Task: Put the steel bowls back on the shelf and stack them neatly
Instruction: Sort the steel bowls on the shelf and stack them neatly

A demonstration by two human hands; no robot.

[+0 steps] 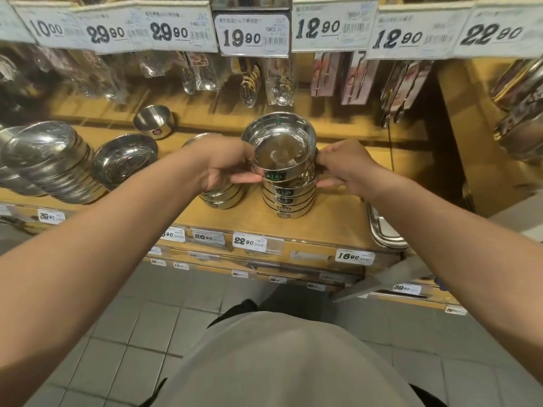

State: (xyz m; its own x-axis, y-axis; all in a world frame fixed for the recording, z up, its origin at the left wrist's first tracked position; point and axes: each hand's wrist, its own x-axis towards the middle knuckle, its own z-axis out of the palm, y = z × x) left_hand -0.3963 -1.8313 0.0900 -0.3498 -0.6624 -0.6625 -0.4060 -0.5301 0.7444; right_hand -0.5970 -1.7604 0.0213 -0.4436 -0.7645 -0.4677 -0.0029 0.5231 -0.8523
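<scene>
A stack of several steel bowls point(286, 198) stands on the yellow shelf point(332, 218), each with a dark label on its side. The top steel bowl point(279, 145) sits tilted toward me on the stack. My left hand point(227, 165) grips its left side, thumb by the rim and fingers under its wall. My right hand point(342, 168) holds the right side of the stack's upper bowls between thumb and fingers. A second, shorter bowl stack point(226, 198) stands just left, mostly hidden by my left hand.
A single small bowl point(154, 120) lies tipped at the back. A wide dish point(125, 160) and leaning stacked bowls point(53, 165) fill the shelf's left. Steel trays point(385, 230) lie at the right front edge. Packaged utensils point(249, 80) hang above, under price tags.
</scene>
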